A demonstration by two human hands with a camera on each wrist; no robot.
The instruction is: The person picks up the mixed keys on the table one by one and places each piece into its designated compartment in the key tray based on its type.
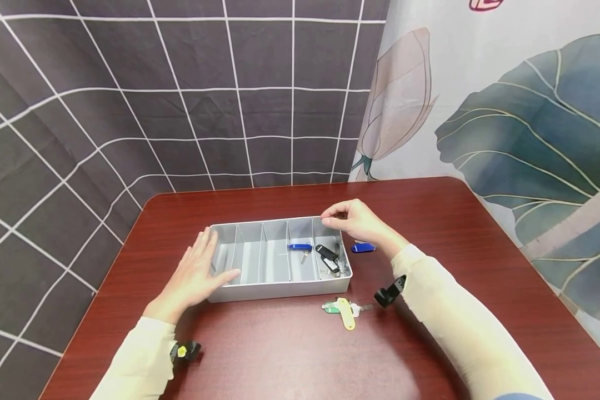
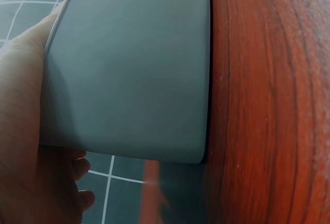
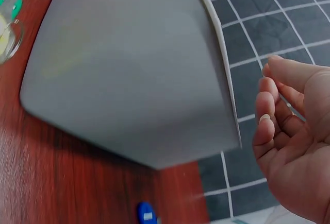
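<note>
Spanning the space between the two hands, the gray tray (image 1: 280, 290) kept its long near edge toward the person, with a broad stretch of tabletop open between the forearms. Its left end met the left hand (image 1: 197, 269); its far right corner sat just under the right hand (image 1: 357, 218). Dividers cut it into five compartments. Black key tags (image 1: 330, 260) lay in the one below the right hand, and a blue-tagged key (image 1: 300, 247) in the next toward the left. Another blue tag (image 1: 363, 248) rested on the table, beneath the right wrist, just outside the tray. Nearer the person than the right hand, a yellow tag (image 1: 347, 315) crossed a green tag (image 1: 330, 307) beside some keys.

I saw the left hand spread, its fingers straight along the tray's end and its thumb over the near corner. The right hand arched at the far rim, fingers bent and thumb drawn toward them; I could not tell whether it pinched anything.

Reddish wood grain ran across the table (image 1: 260, 344). Beyond both hands hung a dark gridded cloth (image 1: 265, 114); to the right, a flowered curtain (image 1: 525, 133).
</note>
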